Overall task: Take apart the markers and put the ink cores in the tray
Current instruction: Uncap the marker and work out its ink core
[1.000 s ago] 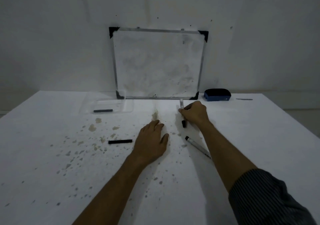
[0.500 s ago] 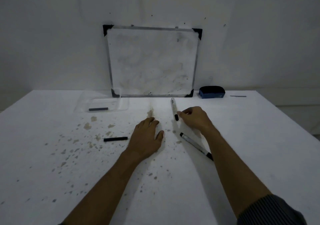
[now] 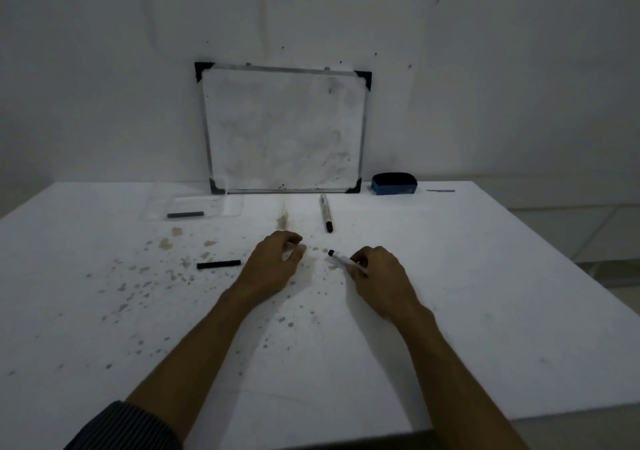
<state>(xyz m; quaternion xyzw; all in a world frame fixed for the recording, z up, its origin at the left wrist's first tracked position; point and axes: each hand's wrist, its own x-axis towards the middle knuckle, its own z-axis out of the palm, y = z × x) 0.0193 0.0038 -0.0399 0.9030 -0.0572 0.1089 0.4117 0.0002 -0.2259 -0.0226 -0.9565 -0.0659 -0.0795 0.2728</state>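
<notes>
Marker (image 3: 343, 260) barrel pinched in my right hand (image 3: 379, 276), black end toward my left hand (image 3: 273, 264), whose curled fingers hold nothing, ready to pull; second marker (image 3: 326, 212) beyond, one core (image 3: 185, 214) in tray (image 3: 235, 207).

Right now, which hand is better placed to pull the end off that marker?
Left hand. The right hand already grips the marker, whose dark tip points at the left, which looks empty with fingers curled nearby.
</notes>
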